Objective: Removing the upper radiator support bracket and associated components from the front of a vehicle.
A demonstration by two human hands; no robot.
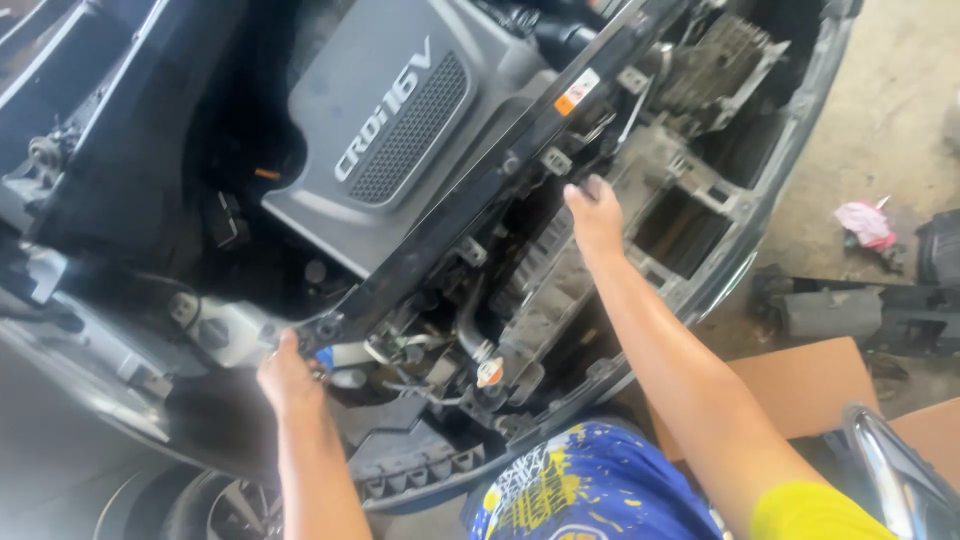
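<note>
left hand (288, 372) gripping lower-left end of black crossbar (480, 190) | right hand (595, 215) closing on its middle | crossbar lying across engine bay, grille already off

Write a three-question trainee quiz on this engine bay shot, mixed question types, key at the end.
1. True or false: the left hand is at the near end of the long black crossbar, beside a blue-tipped part.
2. Multiple choice: where is the right hand? A) on the grey engine cover B) on the front frame just below the crossbar C) on the cardboard
3. Fill in: the pink rag lies on the concrete ____.

Key: 1 true; 2 B; 3 floor
</note>
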